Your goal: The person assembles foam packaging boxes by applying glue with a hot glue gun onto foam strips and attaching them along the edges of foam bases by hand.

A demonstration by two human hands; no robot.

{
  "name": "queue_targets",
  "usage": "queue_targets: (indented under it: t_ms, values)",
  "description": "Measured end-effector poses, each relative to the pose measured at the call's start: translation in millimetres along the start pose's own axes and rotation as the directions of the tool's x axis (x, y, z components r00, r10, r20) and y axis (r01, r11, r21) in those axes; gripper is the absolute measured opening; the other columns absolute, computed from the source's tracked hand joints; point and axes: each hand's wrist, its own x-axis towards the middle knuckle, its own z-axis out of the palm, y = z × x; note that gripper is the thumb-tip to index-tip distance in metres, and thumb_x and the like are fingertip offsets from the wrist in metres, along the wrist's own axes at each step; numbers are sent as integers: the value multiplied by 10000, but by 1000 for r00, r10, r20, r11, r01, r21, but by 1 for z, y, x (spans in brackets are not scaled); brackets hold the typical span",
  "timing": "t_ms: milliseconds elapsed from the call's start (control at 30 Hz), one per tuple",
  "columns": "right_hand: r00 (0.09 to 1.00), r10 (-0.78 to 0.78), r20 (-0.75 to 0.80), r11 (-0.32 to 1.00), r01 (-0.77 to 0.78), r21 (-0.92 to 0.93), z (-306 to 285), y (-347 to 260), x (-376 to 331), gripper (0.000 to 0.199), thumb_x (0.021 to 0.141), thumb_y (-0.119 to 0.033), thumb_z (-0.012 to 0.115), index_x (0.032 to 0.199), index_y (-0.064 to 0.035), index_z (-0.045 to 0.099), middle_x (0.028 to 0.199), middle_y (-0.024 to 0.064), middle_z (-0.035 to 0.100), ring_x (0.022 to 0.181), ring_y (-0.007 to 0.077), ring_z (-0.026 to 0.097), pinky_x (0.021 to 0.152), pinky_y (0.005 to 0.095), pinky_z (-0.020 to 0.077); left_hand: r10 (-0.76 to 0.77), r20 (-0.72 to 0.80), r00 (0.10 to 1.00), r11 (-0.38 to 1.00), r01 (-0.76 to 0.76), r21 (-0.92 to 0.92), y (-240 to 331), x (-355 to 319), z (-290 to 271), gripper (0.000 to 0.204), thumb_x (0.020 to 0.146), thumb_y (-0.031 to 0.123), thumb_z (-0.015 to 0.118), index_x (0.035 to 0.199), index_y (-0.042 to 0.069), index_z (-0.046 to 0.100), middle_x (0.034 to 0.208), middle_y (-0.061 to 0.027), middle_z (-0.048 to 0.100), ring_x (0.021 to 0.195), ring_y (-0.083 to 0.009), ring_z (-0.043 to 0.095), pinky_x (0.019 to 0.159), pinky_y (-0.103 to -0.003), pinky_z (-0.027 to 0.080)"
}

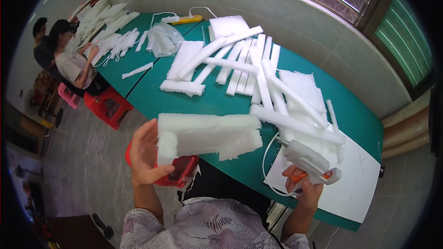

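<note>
My left hand (146,154) is closed round the left end of a white foam piece (207,131), thumb in front and fingers behind. The piece is made of joined strips with a hollow between them, and its right end has ragged edges. In my right hand (303,185) is a grey glue gun (308,159) with an orange trigger, my fingers round its handle. The gun's nozzle points up and left, near the foam strips and apart from the piece I hold. A white cord (265,166) loops down beside the gun.
Loose white foam strips (260,76) and foam blocks (226,25) lie across the green table (217,103). A white board (344,198) covers its right end. Farther left are a clear plastic bag (162,39), a yellow power strip (189,19) and two people seated by more foam. A red stool (108,108) stands there.
</note>
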Motion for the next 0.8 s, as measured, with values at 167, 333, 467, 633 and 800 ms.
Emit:
queue_targets:
  t_ms: [167,333,467,633,800]
  values:
    - [992,108,-61,991,-113,-70,10,1,-3,423,864,-369,647,972,34,577,860,237,631,545,137,548,470,237,441,3,-87,996,1000,-2,14,-1,-9,-1,912,618,178,819,1355,-46,332,1295,-200,493,1227,-297,474,1023,-399,357]
    - [987,163,5,985,-162,-53,8,2,-7,295,848,-114,565,1098,44,571,835,132,654,624,103,553,528,239,451,17,-87,996,1000,-14,27,-4,-14,-4,921,621,200,825,1359,-37,328,1296,-197,492,1223,-294,476,1017,-398,364]
    - [979,195,-56,979,-198,-47,5,3,-12,281,854,-120,568,1086,38,577,783,104,642,619,105,554,523,239,447,38,-57,998,998,-35,50,-4,-14,-4,918,622,191,825,1363,-26,328,1304,-192,487,1223,-293,477,1018,-403,363]
    - [991,130,-16,986,-131,-101,-2,1,-13,309,871,-181,594,1085,41,578,772,112,638,618,126,565,518,239,445,25,-81,996,999,-23,30,-7,-11,0,900,633,170,830,1358,-19,332,1310,-187,480,1224,-296,475,1022,-411,361]
    - [997,54,51,998,-51,-49,21,-4,-8,432,888,-263,623,1160,65,555,986,237,662,789,209,652,568,247,482,85,29,996,994,-87,64,-13,-6,5,846,631,30,819,1344,8,363,1315,-182,473,1220,-290,480,1003,-422,383]
